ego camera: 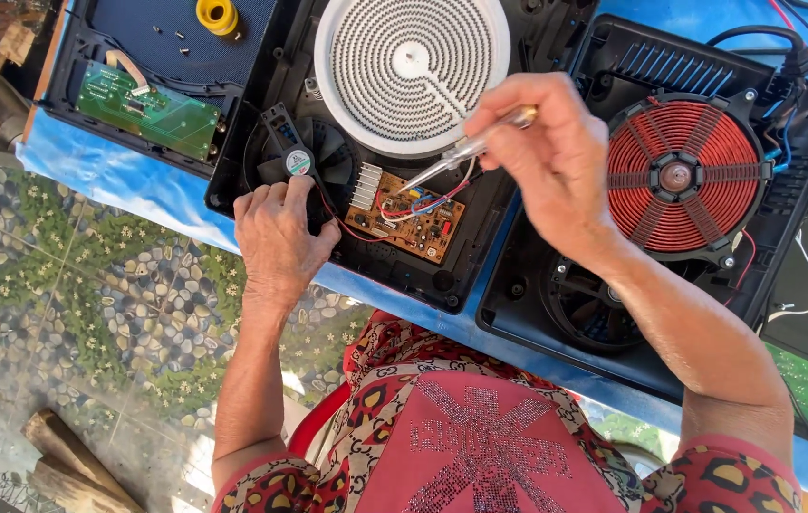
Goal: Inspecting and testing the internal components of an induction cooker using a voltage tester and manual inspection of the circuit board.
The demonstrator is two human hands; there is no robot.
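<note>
- Pinching a slim screwdriver (466, 149) with a clear handle, the right hand (547, 161) closes its fingers tight round the upper handle, and the metal tip points down at the brown circuit board (411, 217).
- The circuit board sits inside the open black cooker housing (442, 275), at the near edge of the blue-covered table (119, 176), below the white coiled heating plate (412, 71).
- The left hand (276, 242) rests on the housing's near left corner, fingers curled over the rim beside the small black fan (314, 161); it seems to steady the case rather than grip anything.
- The screwdriver looks light and stiff, best held high on the handle for fine aim.
- The board likely handles as fragile: thin wires and small parts stand on it, so its edges seem the safe hold.
- A second opened housing with a copper coil (678, 176) lies toward the table's right edge.
- A green board (149, 112) and a yellow ring (218, 14) lie at the far left corner.
</note>
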